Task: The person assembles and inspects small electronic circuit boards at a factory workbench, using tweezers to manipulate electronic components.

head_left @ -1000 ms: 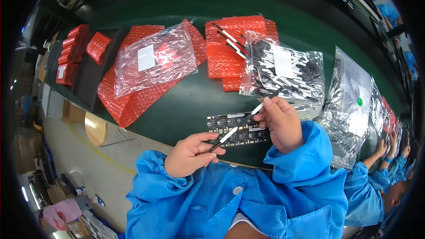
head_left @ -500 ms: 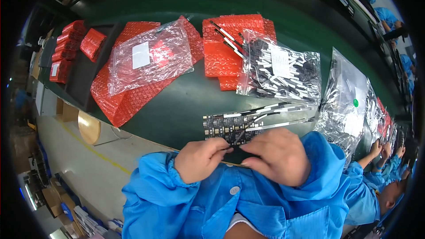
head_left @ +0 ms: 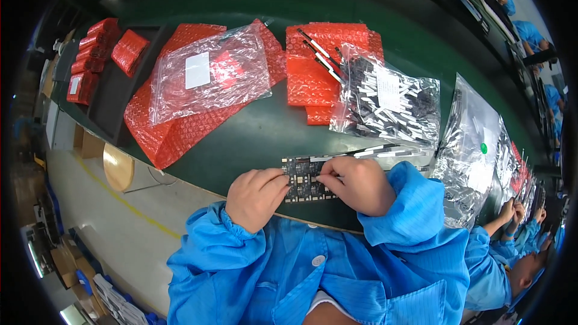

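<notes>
A dark circuit board panel [head_left: 299, 191] lies on the green table near its front edge, divided into rows of small boards with pale parts. My left hand [head_left: 256, 197] grips the panel's left edge, its fingers bent and close together. From the right, my right hand [head_left: 360, 185] reaches over the panel with thumb and forefinger pinched near its middle. What sits between those fingertips is too small to make out. Thin black-and-white cable strips [head_left: 385, 151] run off the panel's upper right, partly covered by my right hand.
A clear bag [head_left: 415, 105] full of black-and-white strips rests on red bubble wrap [head_left: 307, 81]. Another clear bag [head_left: 174, 93] covers more red wrap at left, beside a dark tray [head_left: 135, 87] with small red packets. Clear bags [head_left: 472, 144] and co-workers are at right.
Both hands have moved up and onto the panel from its near edge. The left has shifted to the panel's left edge, and the right now pinches near its middle.
</notes>
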Demonstrator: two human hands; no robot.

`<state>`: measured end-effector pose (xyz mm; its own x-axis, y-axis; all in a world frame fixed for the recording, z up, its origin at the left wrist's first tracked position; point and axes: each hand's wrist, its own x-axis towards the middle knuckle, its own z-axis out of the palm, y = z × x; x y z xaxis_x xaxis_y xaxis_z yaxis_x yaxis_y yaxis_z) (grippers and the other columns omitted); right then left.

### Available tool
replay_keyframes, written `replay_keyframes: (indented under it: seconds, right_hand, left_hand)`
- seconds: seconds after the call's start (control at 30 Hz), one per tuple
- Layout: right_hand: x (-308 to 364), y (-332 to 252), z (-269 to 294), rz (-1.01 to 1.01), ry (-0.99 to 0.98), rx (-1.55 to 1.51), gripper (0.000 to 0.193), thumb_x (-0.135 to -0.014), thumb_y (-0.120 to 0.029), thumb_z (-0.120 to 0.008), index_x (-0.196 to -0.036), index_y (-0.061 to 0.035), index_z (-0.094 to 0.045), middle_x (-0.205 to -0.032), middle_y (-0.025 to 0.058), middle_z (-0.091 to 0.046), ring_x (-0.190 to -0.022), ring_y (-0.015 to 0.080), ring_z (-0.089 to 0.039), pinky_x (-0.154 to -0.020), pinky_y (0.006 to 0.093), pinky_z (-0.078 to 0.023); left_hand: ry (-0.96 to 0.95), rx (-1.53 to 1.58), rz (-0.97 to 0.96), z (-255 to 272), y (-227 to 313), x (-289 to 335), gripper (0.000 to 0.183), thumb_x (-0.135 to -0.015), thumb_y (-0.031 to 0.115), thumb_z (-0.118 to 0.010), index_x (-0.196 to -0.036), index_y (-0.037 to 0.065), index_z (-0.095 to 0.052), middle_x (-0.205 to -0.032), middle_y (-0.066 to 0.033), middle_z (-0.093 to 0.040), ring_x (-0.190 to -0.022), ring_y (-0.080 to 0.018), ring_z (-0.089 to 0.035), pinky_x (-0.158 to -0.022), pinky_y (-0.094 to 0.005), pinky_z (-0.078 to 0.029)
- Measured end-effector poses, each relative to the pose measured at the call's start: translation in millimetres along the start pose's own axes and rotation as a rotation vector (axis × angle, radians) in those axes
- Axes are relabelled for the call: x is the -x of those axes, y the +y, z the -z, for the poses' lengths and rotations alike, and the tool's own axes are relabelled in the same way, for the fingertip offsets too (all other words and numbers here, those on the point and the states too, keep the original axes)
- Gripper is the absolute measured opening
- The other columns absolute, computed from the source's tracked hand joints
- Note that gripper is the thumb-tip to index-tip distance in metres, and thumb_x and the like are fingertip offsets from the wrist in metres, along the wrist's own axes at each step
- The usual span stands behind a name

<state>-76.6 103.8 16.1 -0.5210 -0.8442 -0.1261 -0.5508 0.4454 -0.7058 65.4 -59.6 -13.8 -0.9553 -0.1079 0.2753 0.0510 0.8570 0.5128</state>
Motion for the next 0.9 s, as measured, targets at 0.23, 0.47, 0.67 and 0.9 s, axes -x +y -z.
replay_keyframes:
  seconds: [0.23, 0.47, 0.67, 0.9]
  right_hand:
    - [-8, 0, -7, -0.048, -0.046, -0.003, 0.014, -0.076, -0.021, -0.063, -0.078, -0.0069, -0.062, -0.07, 0.0118, -0.062, -0.064, 0.0293, -0.061, -0.058, 0.0366, -0.048]
    - [-8, 4, 15, -0.32, -0.028, -0.054, 0.015, -0.078, -0.017, -0.065, -0.082, -0.0028, -0.063, -0.065, 0.011, -0.062, -0.058, 0.021, -0.062, -0.053, 0.0302, -0.047]
    - [-5, 5, 6, -0.251, -0.093, -0.059, 0.015, -0.078, -0.019, -0.065, -0.082, -0.0041, -0.063, -0.067, 0.0112, -0.063, -0.058, 0.0218, -0.062, -0.053, 0.031, -0.047]
    - [-4, 4, -14, -0.14, -0.088, 0.027, 0.015, -0.076, -0.023, -0.063, -0.072, -0.0087, -0.063, -0.066, 0.0102, -0.062, -0.061, 0.0271, -0.062, -0.056, 0.0369, -0.049]
  left_hand:
    - [0.04, 0.009, -0.152, -9, -5, 4, 0.024, -0.065, 0.013, -0.071, -0.086, 0.006, -0.062, -0.094, -0.0058, -0.059, -0.08, -0.023, -0.056, -0.067, -0.034, -0.046]
    - [0.015, 0.01, -0.132, -13, -7, 4, 0.026, -0.062, 0.014, -0.073, -0.085, 0.006, -0.062, -0.094, -0.0066, -0.059, -0.08, -0.0248, -0.056, -0.07, -0.0361, -0.046]
    - [0.009, 0.006, -0.12, -12, -5, 3, 0.025, -0.062, 0.014, -0.073, -0.084, 0.006, -0.062, -0.094, -0.006, -0.059, -0.08, -0.0246, -0.056, -0.07, -0.0368, -0.045]
    - [-0.004, 0.022, -0.215, -13, -1, -3, 0.026, -0.065, 0.015, -0.071, -0.088, 0.006, -0.063, -0.094, -0.0042, -0.058, -0.082, -0.0211, -0.054, -0.068, -0.033, -0.045]
